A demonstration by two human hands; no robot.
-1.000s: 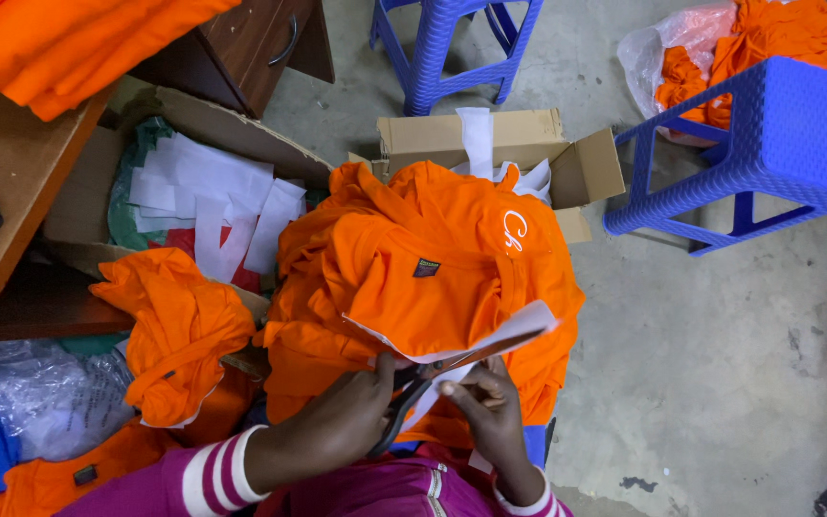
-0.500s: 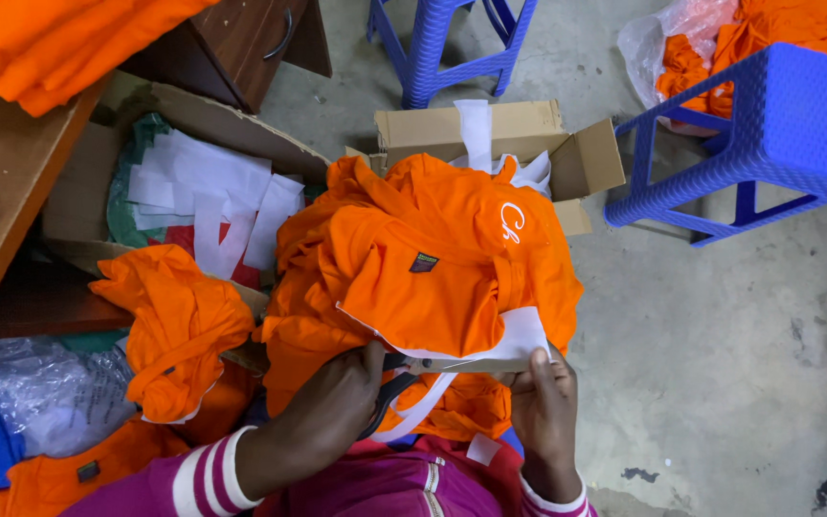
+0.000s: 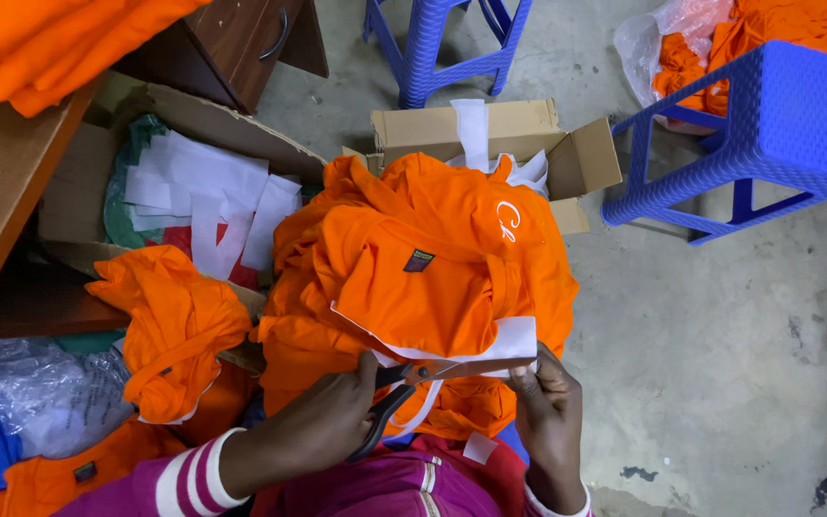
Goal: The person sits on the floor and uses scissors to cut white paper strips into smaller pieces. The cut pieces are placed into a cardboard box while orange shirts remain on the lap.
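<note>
A heap of orange garments point(image 3: 433, 278) lies on my lap; the top one has a small dark label and a white strip point(image 3: 509, 337) along its near edge. My left hand point(image 3: 323, 426), in a pink sleeve with white stripes, grips black-handled scissors point(image 3: 413, 378) whose blades lie along that white strip. My right hand point(image 3: 547, 412) pinches the strip and the orange cloth at the blade tips. A loose end of white strip hangs down between my hands.
A small cardboard box point(image 3: 519, 129) with white strips stands behind the heap. A larger open box point(image 3: 78, 191) at left holds more white strips. Crumpled orange cloth point(image 3: 179, 316), a wooden table point(image 3: 2, 191), two blue stools point(image 3: 787, 105) point(image 3: 442, 38), a bag of orange garments point(image 3: 710, 38).
The white edge strip has turned level and flat. My right hand has slid rightward along it, and the scissors now lie along the strip.
</note>
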